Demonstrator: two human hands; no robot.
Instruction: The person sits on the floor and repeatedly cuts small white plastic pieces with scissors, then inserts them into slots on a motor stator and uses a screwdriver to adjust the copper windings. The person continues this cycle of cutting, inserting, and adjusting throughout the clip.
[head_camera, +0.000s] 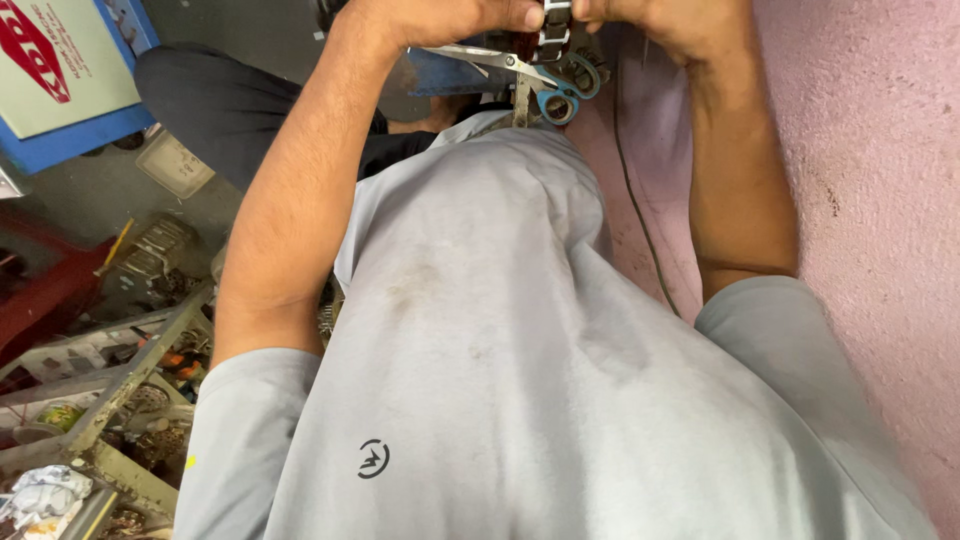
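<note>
My left hand (445, 14) and my right hand (672, 20) meet at the top edge of the view, both closed on a small dark ribbed metal part (556, 28). Most of both hands is cut off by the frame edge. Just below the part, a pair of scissors with blue handles (560, 88) lies on my lap, blades pointing left under my left wrist. My grey T-shirt (480, 330) fills the middle of the view.
A pink plastered wall (870, 180) runs along the right, with a thin black wire (640, 210) hanging down it. At left stand a metal angle frame (135, 375) over cluttered small parts, a blue-edged board (70, 90) and a red object (40, 290).
</note>
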